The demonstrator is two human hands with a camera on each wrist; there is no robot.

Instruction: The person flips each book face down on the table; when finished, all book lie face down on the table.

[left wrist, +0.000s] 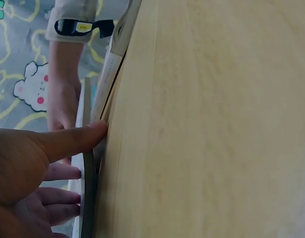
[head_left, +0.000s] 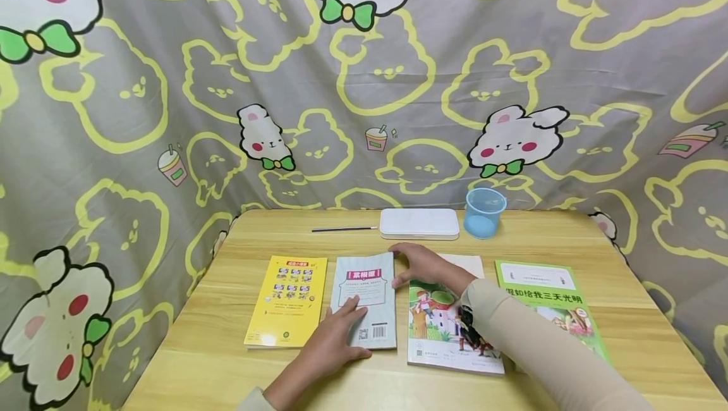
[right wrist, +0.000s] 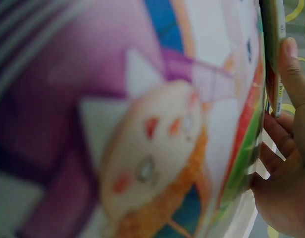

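Note:
A light blue book [head_left: 364, 310] with a red title label lies face up, left of the table's middle. On its lower left cover rests my left hand [head_left: 335, 341], fingers extended, thumb along the near edge. In the left wrist view the thumb [left wrist: 76, 141] crosses the edge of this book. My right hand [head_left: 426, 265] grips the book's far right corner, fingers at the far edge and thumb at the right side. The right wrist view shows that hand [right wrist: 286, 168] bent around the book's end [right wrist: 276, 59]; a blurred picture cover fills much of that view.
A yellow book [head_left: 287, 303] lies to the left. Rightward are an illustrated book [head_left: 432, 341], partly under my right forearm, and a green book [head_left: 546, 272]. Behind them are a thin dark stick [head_left: 344, 229], a white case [head_left: 419, 224] and a blue translucent cup [head_left: 485, 214].

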